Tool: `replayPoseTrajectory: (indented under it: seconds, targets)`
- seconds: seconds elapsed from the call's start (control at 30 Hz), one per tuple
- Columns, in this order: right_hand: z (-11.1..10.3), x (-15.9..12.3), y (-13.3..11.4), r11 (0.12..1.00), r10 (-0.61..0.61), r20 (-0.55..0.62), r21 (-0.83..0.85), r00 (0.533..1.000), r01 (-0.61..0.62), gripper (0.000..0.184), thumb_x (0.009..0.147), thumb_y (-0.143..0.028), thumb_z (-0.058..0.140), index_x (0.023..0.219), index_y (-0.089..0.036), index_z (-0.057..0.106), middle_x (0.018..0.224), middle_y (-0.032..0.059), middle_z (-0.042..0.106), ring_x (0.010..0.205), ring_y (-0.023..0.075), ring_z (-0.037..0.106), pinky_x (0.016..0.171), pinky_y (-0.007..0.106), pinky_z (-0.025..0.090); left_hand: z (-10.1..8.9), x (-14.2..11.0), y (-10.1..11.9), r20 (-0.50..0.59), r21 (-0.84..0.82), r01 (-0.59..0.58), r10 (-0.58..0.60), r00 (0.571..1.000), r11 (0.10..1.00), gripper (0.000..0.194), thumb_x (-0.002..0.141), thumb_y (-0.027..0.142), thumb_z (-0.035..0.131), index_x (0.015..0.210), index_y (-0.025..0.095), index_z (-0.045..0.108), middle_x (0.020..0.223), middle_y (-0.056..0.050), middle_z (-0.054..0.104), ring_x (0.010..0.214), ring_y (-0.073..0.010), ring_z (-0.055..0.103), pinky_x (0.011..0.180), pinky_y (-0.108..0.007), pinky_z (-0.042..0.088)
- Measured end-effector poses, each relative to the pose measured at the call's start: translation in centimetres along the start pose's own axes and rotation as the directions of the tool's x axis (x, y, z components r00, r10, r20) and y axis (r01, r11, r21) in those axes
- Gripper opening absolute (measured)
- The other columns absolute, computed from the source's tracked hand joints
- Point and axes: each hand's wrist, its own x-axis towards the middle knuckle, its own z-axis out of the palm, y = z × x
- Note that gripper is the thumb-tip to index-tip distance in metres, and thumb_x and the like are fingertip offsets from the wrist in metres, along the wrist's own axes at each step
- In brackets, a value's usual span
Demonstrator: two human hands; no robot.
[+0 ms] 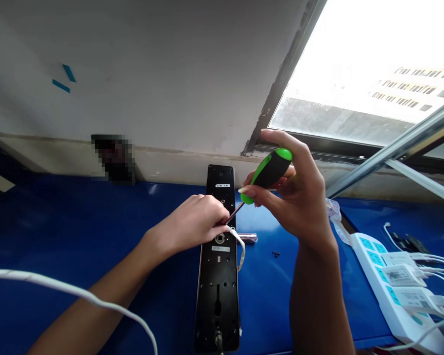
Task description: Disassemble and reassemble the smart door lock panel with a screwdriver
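A long black door-lock plate (219, 276) lies on the blue tabletop, its far end close to the wall. My right hand (299, 192) grips a green and black screwdriver (270, 172) by the handle, tilted so its shaft slants down left to the plate. My left hand (196, 219) is closed over the plate, thumb and fingers pressed together at the shaft's lower end. What they pinch there, and the screwdriver's tip, are hidden. A short white cable (241, 251) curves from beside the left thumb along the plate's right edge.
Several small dark screws (276, 254) lie right of the plate, near a shiny wrapped cylinder (248, 238). A white power strip (377, 276) with plugged-in adapters stands at the right. Another white cable (77, 291) crosses the left foreground. A metal frame bar (392, 143) slants before the window.
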Motion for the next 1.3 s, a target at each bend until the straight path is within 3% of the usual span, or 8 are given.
replayPoseTrajectory:
  seconds: [0.13,0.23,0.33,0.5,0.7,0.9,1.13,1.3]
  targets:
    - [-0.8,-0.3,-0.4,1.000,-0.025,0.047,-0.014,0.999,0.026,0.080,0.084,-0.026,0.083,0.153,-0.034,0.043,0.093,-0.0028,0.072,0.085,0.0202,0.077,0.069,0.035,0.069,0.4,0.2,0.0,-0.018,0.017,-0.006,0.006,1.000,1.000,0.033,0.096,0.029,0.070,0.065,0.018,0.062,0.069,0.000,0.066,0.065,-0.0154,0.062,0.059,-0.030,0.033]
    - [-1.1,-0.3,-0.5,0.997,-0.077,-0.014,-0.019,0.997,0.076,0.080,0.081,-0.022,0.085,0.150,-0.032,0.046,0.100,-0.0009,0.073,0.085,0.0205,0.077,0.069,0.035,0.069,0.3,0.2,0.1,-0.047,0.009,0.004,-0.003,0.999,1.000,0.029,0.097,0.029,0.068,0.071,0.018,0.067,0.075,-0.001,0.069,0.070,-0.0156,0.064,0.061,-0.030,0.036]
    - [-1.3,-0.2,-0.6,0.996,-0.084,-0.105,-0.016,0.991,0.082,0.074,0.080,-0.020,0.086,0.143,-0.032,0.050,0.117,0.0020,0.071,0.082,0.0180,0.077,0.066,0.033,0.068,-0.1,0.2,0.0,-0.097,-0.062,0.026,-0.032,0.995,0.998,0.018,0.095,0.038,0.072,0.093,0.021,0.077,0.083,0.000,0.073,0.073,-0.0152,0.065,0.063,-0.028,0.038]
    - [-1.7,-0.3,0.0,0.990,-0.110,-0.148,-0.108,0.983,0.095,0.076,0.077,-0.019,0.087,0.142,-0.033,0.050,0.088,-0.0054,0.071,0.081,0.0200,0.077,0.070,0.035,0.068,-0.7,0.0,-0.8,-0.137,-0.123,0.093,-0.110,0.985,0.988,0.052,0.086,0.056,0.079,0.129,0.028,0.071,0.080,0.003,0.070,0.065,-0.0141,0.063,0.060,-0.027,0.042]
    - [-1.2,-0.2,0.8,0.977,-0.111,-0.207,-0.202,0.972,0.069,0.063,0.081,-0.024,0.084,0.138,-0.033,0.057,0.085,-0.0049,0.069,0.085,0.0215,0.077,0.073,0.038,0.068,0.0,0.2,-2.3,-0.229,-0.013,0.068,-0.069,0.971,0.998,0.050,0.092,0.052,0.073,0.132,0.023,0.068,0.125,-0.009,0.067,0.111,-0.0255,0.065,0.091,-0.037,0.055]
    - [-0.2,0.3,1.3,0.974,-0.155,-0.226,-0.196,0.962,0.111,0.060,0.084,-0.023,0.082,0.137,-0.035,0.057,0.099,-0.0027,0.070,0.087,0.0206,0.077,0.073,0.039,0.069,1.2,0.4,-3.6,-0.223,0.021,0.106,-0.098,0.970,0.994,0.060,0.094,0.057,0.068,0.145,0.026,0.059,0.155,-0.012,0.048,0.141,-0.0321,0.048,0.117,-0.049,0.047]
    - [0.0,0.5,0.9,0.971,-0.134,-0.201,-0.220,0.970,0.089,0.058,0.089,-0.020,0.076,0.138,-0.045,0.055,0.130,-0.0017,0.066,0.088,0.0196,0.076,0.073,0.039,0.069,1.9,0.3,-4.4,-0.195,-0.008,0.195,-0.192,0.962,0.981,0.062,0.095,0.061,0.064,0.150,0.032,0.056,0.170,-0.010,0.028,0.152,-0.0386,0.037,0.122,-0.058,0.041]
    - [-0.2,0.5,1.3,0.967,-0.153,-0.183,-0.230,0.971,0.109,0.058,0.087,-0.020,0.076,0.138,-0.041,0.057,0.129,-0.0004,0.067,0.085,0.0197,0.075,0.067,0.039,0.067,2.4,0.7,-4.1,-0.182,-0.053,0.202,-0.208,0.961,0.978,0.060,0.097,0.055,0.064,0.152,0.032,0.053,0.172,-0.009,0.025,0.150,-0.0381,0.042,0.122,-0.055,0.043]
